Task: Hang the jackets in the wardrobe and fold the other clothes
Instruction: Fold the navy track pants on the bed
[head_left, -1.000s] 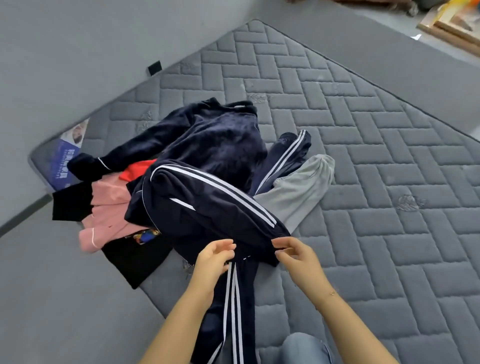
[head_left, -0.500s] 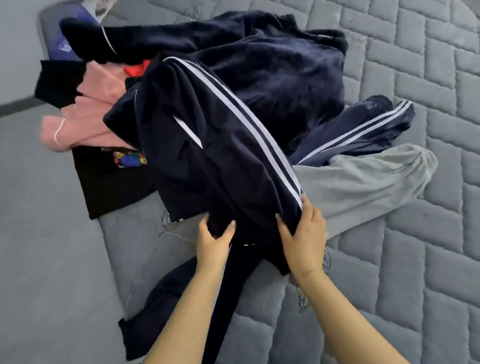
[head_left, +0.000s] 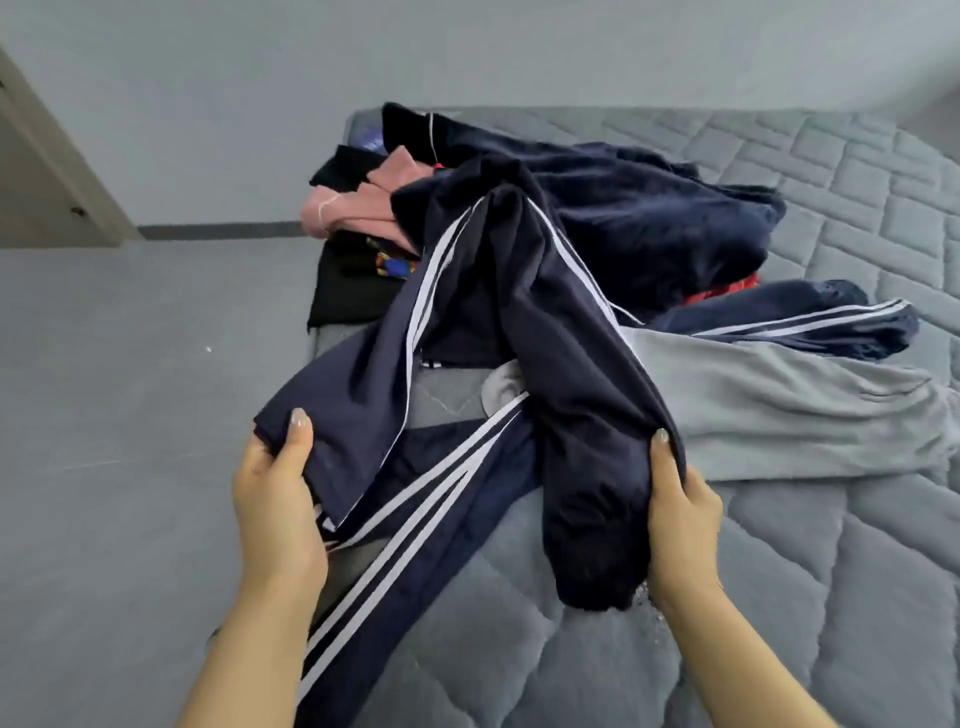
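A navy garment with white side stripes (head_left: 519, 312) is stretched up out of the clothes pile on the grey quilted mattress (head_left: 779, 597). My left hand (head_left: 275, 499) grips one of its ends at the left, thumb on top. My right hand (head_left: 680, 509) grips its other end, which droops below my fingers. Under it runs another navy striped piece (head_left: 415, 519) towards me. Behind lie a dark navy velvet top (head_left: 649, 218), a grey garment (head_left: 779, 415), pink clothing (head_left: 353, 208) and black clothing (head_left: 343, 291).
The mattress lies on a grey floor (head_left: 130, 415), its corner near my left hand. A grey wall (head_left: 260, 104) stands behind, with a door frame (head_left: 57, 171) at the far left. A striped navy leg (head_left: 831, 322) and a bit of red cloth (head_left: 727, 288) lie at the right.
My hands have moved apart and pulled the striped navy garment towards me, spreading it between them. My view has lifted from the pile to show the wall and door frame.
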